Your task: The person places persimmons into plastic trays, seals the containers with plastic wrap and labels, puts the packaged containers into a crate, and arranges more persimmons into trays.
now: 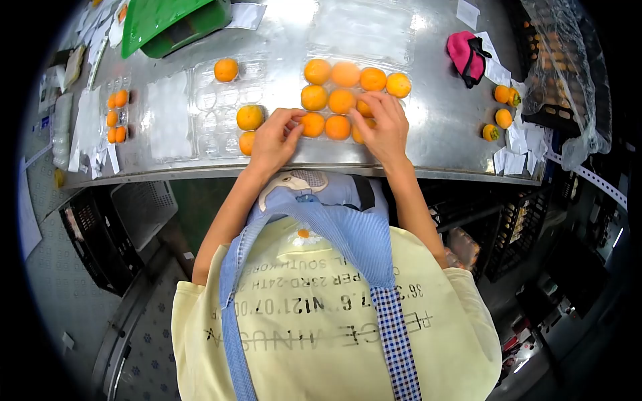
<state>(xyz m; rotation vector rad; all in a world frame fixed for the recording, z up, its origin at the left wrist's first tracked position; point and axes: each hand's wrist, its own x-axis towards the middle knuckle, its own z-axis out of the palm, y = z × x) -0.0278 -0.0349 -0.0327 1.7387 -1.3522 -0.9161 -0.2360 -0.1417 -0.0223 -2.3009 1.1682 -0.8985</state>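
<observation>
A clear plastic tray (pixel 408 70) holds rows of orange persimmons (pixel 342 101) on the metal table in front of me. My left hand (pixel 275 139) is at the tray's near left corner, its thumb and fingers curved and apart, fingertips beside a persimmon (pixel 313 124) in the nearest row. At the right side, my right hand (pixel 382 128) has thumb and fingers around a persimmon (pixel 363 109), which it partly covers. Another persimmon (pixel 357 136) shows under that hand. Left of my left hand, a second clear tray (pixel 207 137) carries a few persimmons (pixel 249 117).
A green bin (pixel 177 27) stands at the back left. Farther left lies a tray with small persimmons (pixel 116 117). At right are a pink and black item (pixel 466 57), loose persimmons (pixel 503 118), paper scraps (pixel 518 160) and a plastic-draped dark crate (pixel 558 87).
</observation>
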